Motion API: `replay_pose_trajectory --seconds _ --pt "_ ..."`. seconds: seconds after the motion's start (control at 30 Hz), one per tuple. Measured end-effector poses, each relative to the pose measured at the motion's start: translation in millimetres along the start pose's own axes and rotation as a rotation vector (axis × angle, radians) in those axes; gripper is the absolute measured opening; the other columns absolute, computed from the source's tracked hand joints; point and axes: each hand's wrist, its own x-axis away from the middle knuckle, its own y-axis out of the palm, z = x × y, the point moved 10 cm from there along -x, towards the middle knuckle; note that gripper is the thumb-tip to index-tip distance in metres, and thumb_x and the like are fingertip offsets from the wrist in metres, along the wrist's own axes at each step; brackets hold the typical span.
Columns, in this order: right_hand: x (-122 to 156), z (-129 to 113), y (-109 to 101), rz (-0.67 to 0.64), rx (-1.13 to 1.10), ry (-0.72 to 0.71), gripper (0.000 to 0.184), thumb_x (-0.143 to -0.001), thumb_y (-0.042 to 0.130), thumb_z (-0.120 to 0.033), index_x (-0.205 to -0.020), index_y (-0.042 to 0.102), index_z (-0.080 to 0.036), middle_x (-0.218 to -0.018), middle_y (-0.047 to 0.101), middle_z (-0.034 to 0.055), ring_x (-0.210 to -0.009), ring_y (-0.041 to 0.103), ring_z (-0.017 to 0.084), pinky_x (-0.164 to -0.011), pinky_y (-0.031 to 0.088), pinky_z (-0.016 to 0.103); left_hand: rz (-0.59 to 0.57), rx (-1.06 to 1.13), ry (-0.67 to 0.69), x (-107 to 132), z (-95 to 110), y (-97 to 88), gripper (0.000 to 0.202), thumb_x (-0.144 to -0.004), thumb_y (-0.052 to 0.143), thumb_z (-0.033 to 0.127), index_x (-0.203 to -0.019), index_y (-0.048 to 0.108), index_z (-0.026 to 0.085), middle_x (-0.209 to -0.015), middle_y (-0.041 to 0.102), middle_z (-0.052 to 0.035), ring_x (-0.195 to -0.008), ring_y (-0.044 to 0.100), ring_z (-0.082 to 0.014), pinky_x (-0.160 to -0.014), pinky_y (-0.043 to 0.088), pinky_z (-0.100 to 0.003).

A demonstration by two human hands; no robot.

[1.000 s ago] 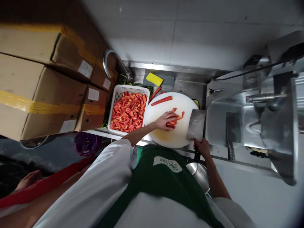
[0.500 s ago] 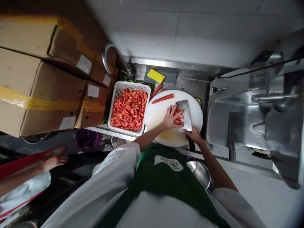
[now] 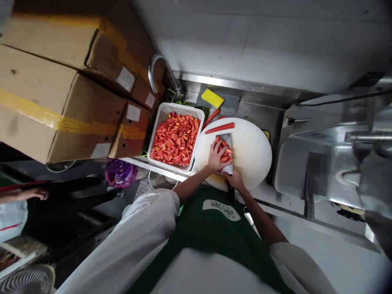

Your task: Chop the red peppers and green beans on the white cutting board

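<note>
Steel cleaver (image 3: 226, 138); wide board (image 3: 252, 151) margin R

In front of me is a metal counter (image 3: 254, 112), grey and somewhat shiny. On it lies flat my round white board (image 3: 252, 157). Just to the left stands a white basket (image 3: 180, 110), with some greens (image 3: 206, 111) behind it. Farther back lies a grey pad (image 3: 232, 103). Between basket and board is a long red vegetable (image 3: 211, 119); whether it touches the metal, I cannot tell.
</note>
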Motion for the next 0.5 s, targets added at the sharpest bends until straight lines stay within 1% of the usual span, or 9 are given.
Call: replay_pose_trajectory --seconds 0.07,0.13,0.2,0.27,0.33,0.4,0.47,0.5 --pt "-1 -5 16 -0.046 0.032 -0.033 0.027 -0.075 0.065 -0.048 -0.075 0.050 -0.025 -0.048 0.057 -0.0035 -0.037 0.051 0.015 -0.036 0.042 0.027 0.042 -0.019 -0.045 8 -10 -16.3 0.067 -0.078 0.070 0.057 -0.134 0.058 0.021 -0.161 0.026 -0.0129 -0.149 0.019 -0.0362 -0.119 0.029 -0.060" --pt "-3 -13 36 -0.109 0.061 -0.060 0.025 -0.076 0.065 -0.046 -0.077 0.052 -0.025 -0.049 0.057 -0.0039 -0.037 0.050 0.015 -0.036 0.042 0.026 0.097 -0.033 -0.090 16 -24 -38.9 0.060 -0.082 0.068 0.054 -0.132 0.059 0.021 -0.161 0.026 -0.0123 -0.150 0.018 -0.0351 -0.119 0.029 -0.059" --pt "-9 -22 61 -0.181 0.069 -0.045 0.026 -0.076 0.066 -0.046 -0.079 0.052 -0.024 -0.049 0.056 -0.0048 -0.037 0.050 0.014 -0.035 0.041 0.025 0.159 -0.049 -0.145 24 -43 -65.3 0.056 -0.084 0.067 0.052 -0.130 0.059 0.022 -0.160 0.027 -0.0117 -0.150 0.019 -0.0347 -0.120 0.029 -0.059" --pt "-21 -36 91 -0.252 0.077 -0.014 0.025 -0.078 0.066 -0.044 -0.080 0.051 -0.024 -0.048 0.054 -0.0064 -0.036 0.048 0.012 -0.035 0.039 0.023 0.230 -0.049 -0.202 28 -69 -92.1 0.055 -0.084 0.068 0.051 -0.130 0.059 0.023 -0.158 0.030 -0.0114 -0.149 0.023 -0.0342 -0.120 0.028 -0.059" --pt "-36 -56 122 -0.298 0.127 0.003 0.020 -0.081 0.063 -0.037 -0.080 0.049 -0.024 -0.046 0.051 -0.0082 -0.036 0.046 0.011 -0.036 0.038 0.021 0.323 -0.021 -0.263 28 -102 -116.6 0.052 -0.084 0.068 0.049 -0.129 0.058 0.025 -0.155 0.035 -0.0107 -0.147 0.028 -0.0322 -0.121 0.028 -0.057" --pt "-54 -82 150 -0.310 0.258 -0.032 0.010 -0.085 0.057 -0.028 -0.082 0.049 -0.022 -0.047 0.051 -0.0086 -0.037 0.047 0.010 -0.040 0.036 0.018 0.436 0.030 -0.350 26 -143 -137.4 0.046 -0.088 0.065 0.047 -0.127 0.059 0.024 -0.150 0.041 -0.0108 -0.144 0.034 -0.0291 -0.122 0.030 -0.052" --pt "-67 -109 171 -0.306 0.389 -0.091 0.005 -0.088 0.052 -0.021 -0.085 0.053 -0.017 -0.051 0.052 -0.0074 -0.042 0.046 0.007 -0.046 0.035 0.017 0.543 0.084 -0.469 26 -188 -153.3 0.040 -0.092 0.061 0.044 -0.124 0.060 0.020 -0.143 0.047 -0.0129 -0.139 0.041 -0.0266 -0.120 0.034 -0.048" --pt "-70 -121 177 -0.303 0.439 -0.121 0.008 -0.089 0.049 -0.020 -0.086 0.055 -0.014 -0.054 0.053 -0.0065 -0.045 0.046 0.005 -0.049 0.034 0.017 0.582 0.106 -0.529 27 -209 -159.5 0.038 -0.093 0.059 0.042 -0.122 0.060 0.018 -0.139 0.050 -0.0143 -0.136 0.044 -0.0260 -0.119 0.035 -0.047"
